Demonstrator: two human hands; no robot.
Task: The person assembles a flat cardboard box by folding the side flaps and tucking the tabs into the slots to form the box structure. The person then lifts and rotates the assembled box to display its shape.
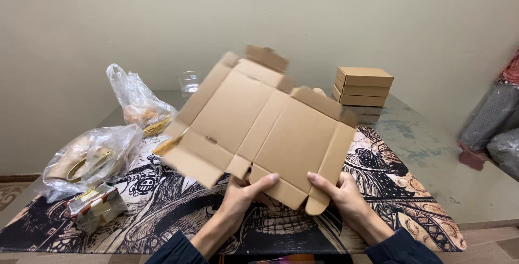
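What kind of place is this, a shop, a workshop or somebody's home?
Probably a home table used for packing. Both hands, left hand and right hand, hold an unfolded cardboard box blank over a printed mat; a stack of finished boxes and clear plastic bags sit nearby.

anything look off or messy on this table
Nothing looks damaged or spilled. The flat unfolded brown cardboard box blank is held tilted above the printed table mat by the left hand and right hand. The three closed brown cardboard boxes are stacked slightly unevenly.
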